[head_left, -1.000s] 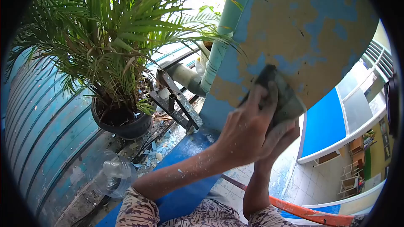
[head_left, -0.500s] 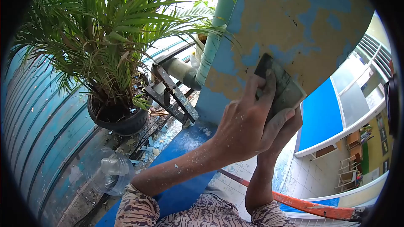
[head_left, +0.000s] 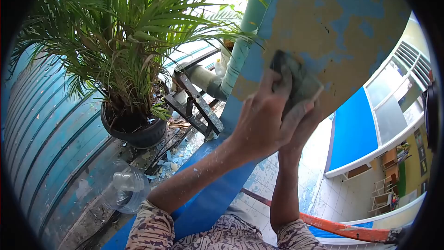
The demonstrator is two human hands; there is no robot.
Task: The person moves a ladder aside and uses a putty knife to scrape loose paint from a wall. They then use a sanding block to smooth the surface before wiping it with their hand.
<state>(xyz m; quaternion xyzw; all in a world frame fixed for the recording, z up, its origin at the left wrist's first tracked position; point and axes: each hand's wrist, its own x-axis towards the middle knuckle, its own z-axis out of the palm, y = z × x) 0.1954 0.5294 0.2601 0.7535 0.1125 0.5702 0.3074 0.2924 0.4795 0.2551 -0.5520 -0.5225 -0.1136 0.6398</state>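
My left hand (head_left: 263,118) is closed around a grey-green rectangular block (head_left: 303,83) that looks like a sanding block, with a dark end at its upper left. The block lies against a wall face (head_left: 305,28) where blue paint has worn away to tan patches. My right hand (head_left: 311,122) is behind and below the left, closed at the block's lower right side; most of its fingers are hidden. Pale flecks dot my left forearm. Both hands and the block are somewhat blurred.
A potted palm (head_left: 134,129) stands at left, beside a dark metal bracket (head_left: 196,102) and a green pipe (head_left: 240,55). Paint chips lie on the ledge near a clear plastic container (head_left: 122,190). An orange bar (head_left: 342,228) crosses below right. Beyond is a tiled floor (head_left: 333,199) with furniture.
Both hands and the block have shifted left and slightly up across the wall face. The view has also moved a little, with the palm and pipe now slightly farther right.
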